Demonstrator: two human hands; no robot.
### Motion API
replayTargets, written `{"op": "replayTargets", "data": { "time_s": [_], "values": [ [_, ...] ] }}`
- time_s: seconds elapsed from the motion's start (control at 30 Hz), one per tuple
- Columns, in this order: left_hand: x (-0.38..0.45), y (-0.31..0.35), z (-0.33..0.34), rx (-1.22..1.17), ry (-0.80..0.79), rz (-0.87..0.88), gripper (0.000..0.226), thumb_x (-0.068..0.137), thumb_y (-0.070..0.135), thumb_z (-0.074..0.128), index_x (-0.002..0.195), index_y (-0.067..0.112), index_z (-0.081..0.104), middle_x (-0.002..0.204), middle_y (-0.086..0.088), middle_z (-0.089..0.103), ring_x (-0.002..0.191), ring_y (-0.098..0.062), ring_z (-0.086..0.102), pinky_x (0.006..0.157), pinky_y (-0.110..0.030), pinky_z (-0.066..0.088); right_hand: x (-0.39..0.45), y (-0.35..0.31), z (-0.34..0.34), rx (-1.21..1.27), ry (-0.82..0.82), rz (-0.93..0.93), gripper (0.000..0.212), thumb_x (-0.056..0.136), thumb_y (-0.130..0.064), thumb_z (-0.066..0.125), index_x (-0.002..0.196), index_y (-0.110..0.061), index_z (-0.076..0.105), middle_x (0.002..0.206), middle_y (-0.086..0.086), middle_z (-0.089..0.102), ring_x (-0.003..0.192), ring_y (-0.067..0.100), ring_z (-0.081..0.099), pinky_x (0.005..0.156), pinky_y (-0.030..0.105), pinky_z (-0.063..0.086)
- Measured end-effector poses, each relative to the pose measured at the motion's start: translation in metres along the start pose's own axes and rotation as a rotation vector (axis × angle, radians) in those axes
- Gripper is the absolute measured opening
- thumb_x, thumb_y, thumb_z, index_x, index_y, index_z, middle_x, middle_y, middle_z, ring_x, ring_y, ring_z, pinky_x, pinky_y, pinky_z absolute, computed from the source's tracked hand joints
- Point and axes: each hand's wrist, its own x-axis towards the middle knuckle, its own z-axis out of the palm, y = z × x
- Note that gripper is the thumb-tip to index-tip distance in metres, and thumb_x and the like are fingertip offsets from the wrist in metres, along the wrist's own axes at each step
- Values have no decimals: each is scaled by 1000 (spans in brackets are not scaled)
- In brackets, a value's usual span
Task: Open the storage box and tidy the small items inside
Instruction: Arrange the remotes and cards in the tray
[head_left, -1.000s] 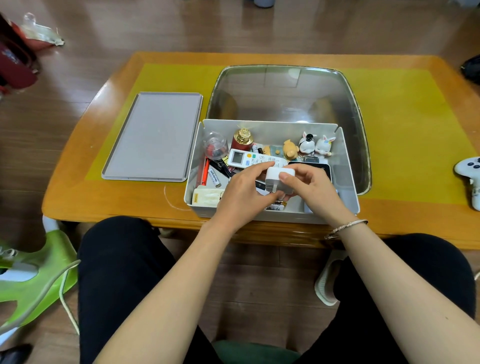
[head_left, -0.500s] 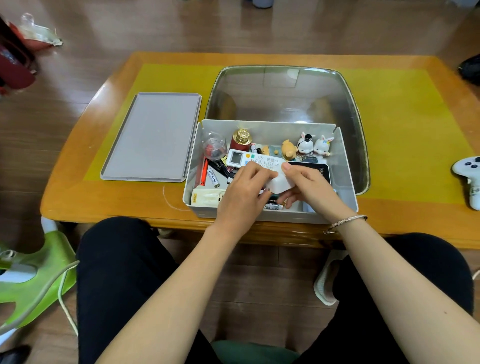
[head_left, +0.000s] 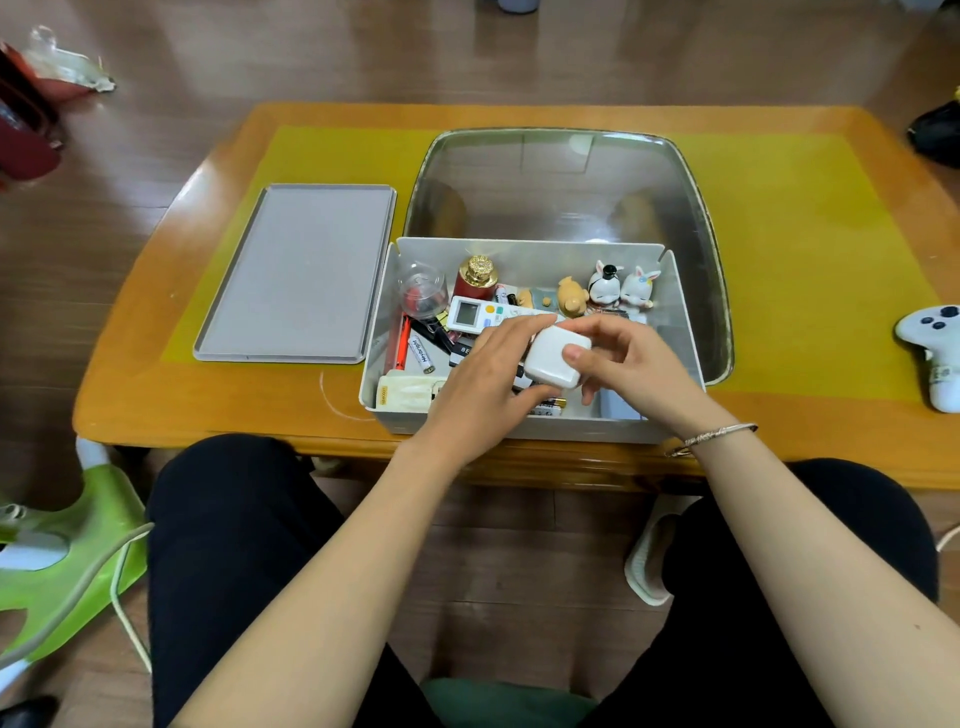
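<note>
Wooden floor all round, with a low orange-brown table (head_left: 156, 395) set in front of two black-clad knees, yellow mat (head_left: 810, 260) on top. Grey storage box (head_left: 519, 428) at the near edge, open, its flat grey lid (head_left: 298, 270) lying just to the left on the mat. Behind the box, touching or nearly so, a shiny metal tray (head_left: 566, 187).

Both forearms reaching forward and slightly inward, meeting over the box's near half. Left hand (head_left: 483, 379) palm down, fingers stretched toward the centre, fingertips against the left side of a white rounded block (head_left: 556, 358), probably a charger. Right hand (head_left: 628, 364) curled round the block's other side, thumb pressed on its near face, fingers over the top; silver bracelet (head_left: 717, 436) at the wrist. Block held just above the clutter, between the two hands.

Inside the box: white remote (head_left: 478, 313) with a small screen, red bottle with gold cap (head_left: 478, 275), clear dome (head_left: 422, 286), red pen (head_left: 401, 345), loose batteries (head_left: 422, 356), two white bunny figures (head_left: 623, 288) and a tan figure (head_left: 571, 296) along the back wall.

White game controller (head_left: 935, 353) at the table's right edge, green plastic stool (head_left: 57, 561) on the floor at left.
</note>
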Motion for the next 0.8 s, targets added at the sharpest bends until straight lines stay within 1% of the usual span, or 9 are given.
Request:
{"op": "replayTargets", "data": {
  "time_s": [0.03, 0.1, 0.2, 0.3, 0.4, 0.53, 0.63, 0.73, 0.8],
  "values": [
    [0, 0, 1, 10, 2, -6, 67, 81, 30, 74, 138, 21, 39, 136, 4, 46, 123, -9, 37, 93, -23, 36, -1, 0, -1, -31, 1, -3, 25, 88, -14, 63, 113, -14, 61, 101, 11, 66, 62, 9, 64, 57, 27, 56],
    [0, 0, 3, 32, 3, -19, 65, 82, 34, 72, 136, 18, 41, 134, 1, 48, 122, -12, 40, 95, -27, 38, -1, 1, -2, -132, 3, -17, 33, 82, -15, 70, 114, -17, 61, 108, 7, 64, 77, 9, 66, 66, 25, 57],
    [1, 2, 3, -3, -14, -34, 62, 82, 35, 73, 133, 16, 44, 128, 0, 49, 115, -11, 44, 93, -25, 39, -3, -3, -7, -421, -47, -82, 55, 69, -27, 81, 120, -21, 60, 114, -4, 61, 98, 9, 60, 80, 20, 50],
    [5, 9, 4, -39, -45, -22, 62, 79, 29, 76, 130, 13, 46, 122, -1, 50, 110, -10, 44, 88, -20, 37, -5, -11, -16, -616, -95, -151, 61, 65, -35, 83, 120, -21, 60, 108, -7, 62, 97, 7, 56, 81, 15, 43],
    [11, 19, 10, -47, -80, 14, 63, 79, 29, 75, 133, 12, 46, 125, -3, 51, 115, -13, 42, 93, -21, 34, -7, -17, -28, -707, -87, -172, 59, 63, -37, 84, 116, -21, 64, 98, -14, 62, 86, -1, 54, 76, 7, 42],
    [18, 33, 21, -88, -91, 26, 66, 84, 26, 72, 139, 9, 41, 134, -5, 49, 123, -15, 41, 101, -21, 30, -12, -14, -45, -723, -62, -104, 49, 62, -24, 84, 107, -22, 64, 89, -14, 65, 80, 2, 60, 75, 18, 48],
    [20, 42, 25, -167, -91, 4, 66, 84, 27, 71, 140, 13, 38, 132, -1, 48, 116, -6, 43, 96, -17, 34, -15, -7, -57, -786, 0, -112, 49, 61, -16, 81, 106, -20, 63, 90, -9, 66, 83, 9, 62, 73, 20, 46],
    [18, 46, 31, -131, -176, -17, 70, 78, 42, 74, 134, 17, 40, 126, 2, 48, 113, -8, 43, 93, -20, 36, -18, -3, -66, -902, 60, -98, 52, 61, -20, 79, 109, -16, 62, 99, 2, 69, 90, 22, 63, 77, 35, 50],
    [16, 46, 36, 37, -307, -44, 76, 74, 57, 71, 132, 21, 40, 126, 3, 51, 114, -15, 45, 89, -27, 36, -18, -3, -70, -975, 59, -77, 51, 63, -22, 78, 111, -16, 61, 104, 4, 69, 96, 27, 63, 80, 40, 50]
  ]
}}
